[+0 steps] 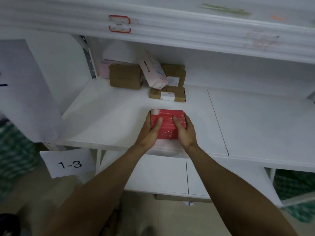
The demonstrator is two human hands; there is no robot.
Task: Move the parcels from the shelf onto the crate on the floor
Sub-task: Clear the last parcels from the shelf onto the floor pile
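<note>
I have the red parcel point(167, 124) clamped between both hands: my left hand point(149, 132) is wrapped on its left side and my right hand point(185, 132) on its right, with both thumbs lying on top. The parcel sits near the front edge of the white shelf point(102, 116), well apart from the others at the back. I cannot tell whether it is already lifted clear of the board or still resting on it.

The main risk, I think, is the grip. I am squeezing the sides with nothing underneath that I can see, so if the surface is slick the parcel could slide down out of my palms once it passes the shelf edge. If I lift too high, it could also knock the upper shelf point(170, 38) hanging over it.

At the back, the pink parcel point(152, 70) leans tilted against a brown box point(175, 74), above a flat brown box point(167, 94), with another brown box point(125, 76) to the left. A jolt to the shelf might tip the pink one over.

The crate is not in view, so I will be lowering towards something I have not yet located, and I could set the parcel down off target.
</note>
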